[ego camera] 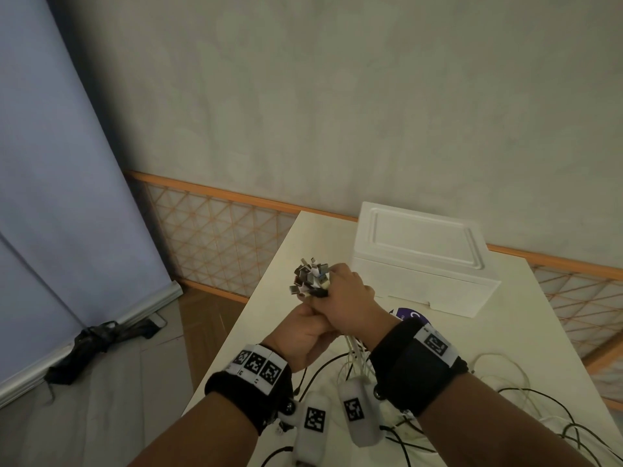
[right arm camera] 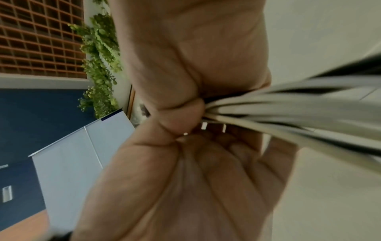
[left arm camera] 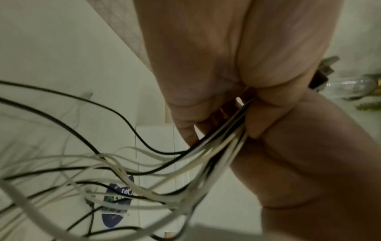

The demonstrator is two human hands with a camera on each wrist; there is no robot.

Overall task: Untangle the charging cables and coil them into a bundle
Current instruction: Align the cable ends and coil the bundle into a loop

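A cream table (ego camera: 526, 318) carried a white foam box (ego camera: 421, 261) at twelve o'clock, a purple round card (ego camera: 409, 315) mid-table, and loose charging cables (ego camera: 526, 396) at four o'clock.

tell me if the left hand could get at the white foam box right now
Probably not as things stand. The left hand is curled round the gathered cables, and the right hand sits between it and the white foam box. It would have to let go its grip first.
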